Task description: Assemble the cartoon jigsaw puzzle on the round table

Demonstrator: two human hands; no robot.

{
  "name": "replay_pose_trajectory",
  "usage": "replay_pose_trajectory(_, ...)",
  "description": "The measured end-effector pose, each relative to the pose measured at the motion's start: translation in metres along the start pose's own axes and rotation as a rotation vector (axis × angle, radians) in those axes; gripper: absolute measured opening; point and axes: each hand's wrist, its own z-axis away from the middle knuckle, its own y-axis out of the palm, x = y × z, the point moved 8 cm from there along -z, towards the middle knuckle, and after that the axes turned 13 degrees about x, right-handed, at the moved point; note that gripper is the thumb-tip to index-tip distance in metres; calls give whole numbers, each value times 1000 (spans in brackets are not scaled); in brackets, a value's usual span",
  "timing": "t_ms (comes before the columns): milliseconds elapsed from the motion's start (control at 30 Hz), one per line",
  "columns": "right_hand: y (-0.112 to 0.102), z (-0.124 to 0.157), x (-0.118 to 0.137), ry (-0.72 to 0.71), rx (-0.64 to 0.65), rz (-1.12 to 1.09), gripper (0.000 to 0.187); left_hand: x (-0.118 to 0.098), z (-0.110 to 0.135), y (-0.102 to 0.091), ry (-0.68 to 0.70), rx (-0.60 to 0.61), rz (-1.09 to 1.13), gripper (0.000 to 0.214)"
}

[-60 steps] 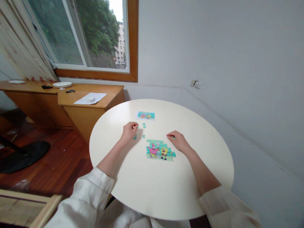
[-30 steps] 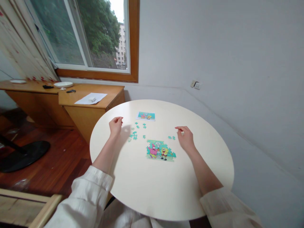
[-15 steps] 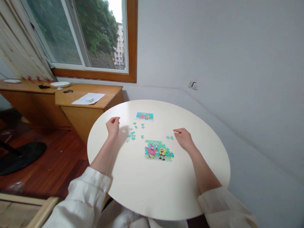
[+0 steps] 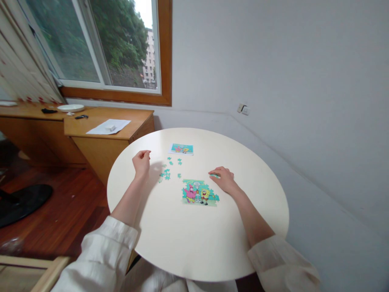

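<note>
On the round white table a partly assembled jigsaw puzzle [image 4: 199, 194] lies flat, showing cartoon figures on a teal background; its upper right edge is stepped. My right hand [image 4: 223, 178] is just above and right of it, fingers stretched out over loose teal puzzle pieces [image 4: 214, 176], which are partly covered by the fingers and thumb. My left hand [image 4: 141, 164] is held closed at the left, fingertips pressed together; whatever is in them, if anything, is hidden. Between the hands lie several loose puzzle pieces [image 4: 165, 174]. Behind them rests a reference picture card [image 4: 181, 149].
A wooden desk [image 4: 118, 142] stands behind left, with white paper [image 4: 108, 126] and a white plate [image 4: 71, 108] on it. The wall rises behind and right of the table [image 4: 182, 243]. A wooden chair frame [image 4: 54, 271] is at lower left.
My right hand has moved left and slightly down, over the loose pieces beside the puzzle. My left hand keeps its closed pose. The whole view has shifted slightly.
</note>
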Motion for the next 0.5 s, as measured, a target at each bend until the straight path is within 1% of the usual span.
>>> replay_pose_trajectory(167, -2, -1, -4, 18, -20, 16, 16, -1, 0, 1, 5, -2, 2, 15)
replay_pose_trajectory(400, -10, -2, -29, 195, -33, 93, 22, -2, 1, 1, 12, -7, 14, 15)
replay_pose_trajectory(500, -13, -2, -37, 237, -36, 105, 23, -1, 1, 1, 6, -7, 14, 15)
